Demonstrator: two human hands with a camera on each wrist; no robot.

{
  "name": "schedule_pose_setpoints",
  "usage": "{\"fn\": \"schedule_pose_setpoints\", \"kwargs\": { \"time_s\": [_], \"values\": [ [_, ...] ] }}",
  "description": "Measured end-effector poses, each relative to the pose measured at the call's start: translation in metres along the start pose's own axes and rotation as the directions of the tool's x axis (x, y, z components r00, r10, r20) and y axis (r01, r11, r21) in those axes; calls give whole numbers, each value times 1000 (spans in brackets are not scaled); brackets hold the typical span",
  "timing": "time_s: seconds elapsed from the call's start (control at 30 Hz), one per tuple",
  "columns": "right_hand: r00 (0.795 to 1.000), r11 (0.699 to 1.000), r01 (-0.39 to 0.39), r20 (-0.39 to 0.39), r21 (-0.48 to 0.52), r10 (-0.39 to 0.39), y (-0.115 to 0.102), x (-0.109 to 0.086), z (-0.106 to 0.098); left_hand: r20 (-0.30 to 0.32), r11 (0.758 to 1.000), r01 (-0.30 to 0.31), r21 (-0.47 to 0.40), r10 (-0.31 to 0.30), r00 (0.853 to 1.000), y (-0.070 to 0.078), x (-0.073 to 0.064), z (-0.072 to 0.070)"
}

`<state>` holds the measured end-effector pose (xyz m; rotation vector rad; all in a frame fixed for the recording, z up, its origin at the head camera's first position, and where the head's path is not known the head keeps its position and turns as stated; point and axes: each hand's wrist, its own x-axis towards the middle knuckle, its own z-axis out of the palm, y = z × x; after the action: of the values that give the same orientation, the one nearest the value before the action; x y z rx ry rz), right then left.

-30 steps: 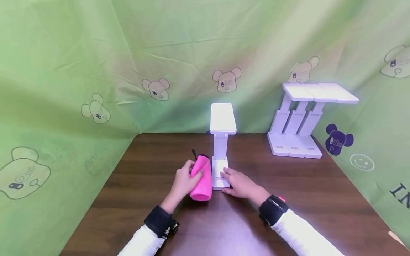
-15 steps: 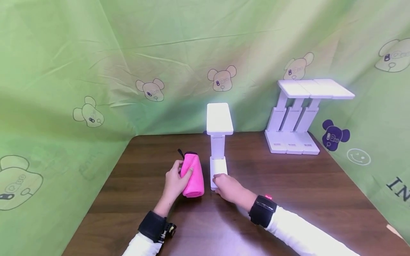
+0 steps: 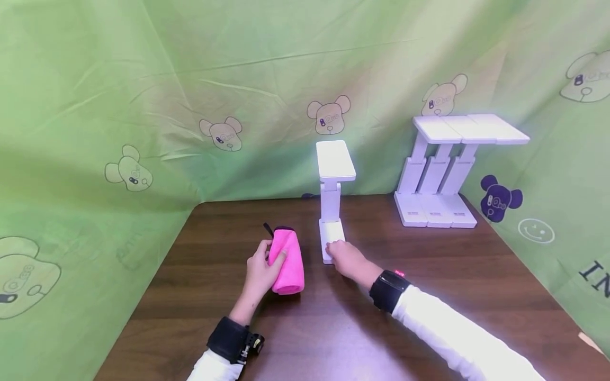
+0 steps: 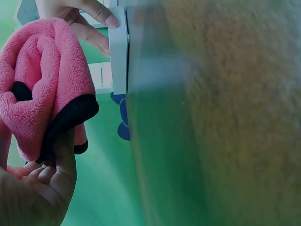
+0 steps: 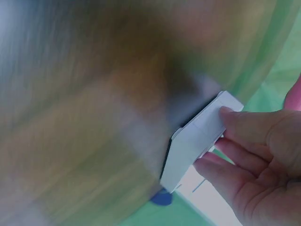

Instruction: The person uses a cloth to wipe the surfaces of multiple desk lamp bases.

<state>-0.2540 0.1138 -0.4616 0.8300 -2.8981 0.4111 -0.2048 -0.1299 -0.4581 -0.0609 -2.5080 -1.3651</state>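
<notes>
My left hand (image 3: 259, 271) holds a rolled pink towel (image 3: 289, 264) with dark trim, thumb over its near side. In the left wrist view the towel's (image 4: 70, 61) fluffy coiled end and black edging show above the fingers. To its right, my right hand (image 3: 350, 260) grips the base of a white desk lamp (image 3: 330, 203), whose flat panel faces up. The right wrist view shows thumb and fingers pinching the lamp's base (image 5: 200, 132) by its edges. Whether that base touches the table cannot be told. Towel and lamp stand apart.
Three similar white lamps (image 3: 436, 203) stand side by side at the table's back right corner. A green cloth (image 3: 267, 63) with bear prints hangs behind and at both sides of the brown wooden table (image 3: 229, 211).
My left hand and the towel have shifted left, away from the lamp. The right hand has closed on the lamp's base, and the lamp has moved back and slightly right.
</notes>
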Motion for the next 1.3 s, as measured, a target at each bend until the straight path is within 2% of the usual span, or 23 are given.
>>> {"fn": "schedule_pose_setpoints", "kwargs": {
  "time_s": [0.37, 0.73, 0.97, 1.1, 1.3],
  "values": [
    [990, 989, -139, -5, 44, 139, 75, 28, -12, -30, 1000, 20, -6, -20, 999, -6, -6, -8],
    [979, 980, -201, -34, 5, 201, 141, 31, -28, -21, 1000, 22, -22, -23, 1000, -9, -9, -11],
    [973, 975, -223, -59, -22, 221, 167, 27, -29, -10, 999, 23, -43, -23, 1000, -10, -12, -7],
    [968, 970, -244, -68, -21, 242, 174, 23, -29, 9, 998, 41, -49, -40, 999, -10, -13, -5],
    [960, 963, -269, -85, -18, 267, 181, 17, -33, 17, 998, 19, -55, -18, 1000, -8, -14, -2]
  ]
}}
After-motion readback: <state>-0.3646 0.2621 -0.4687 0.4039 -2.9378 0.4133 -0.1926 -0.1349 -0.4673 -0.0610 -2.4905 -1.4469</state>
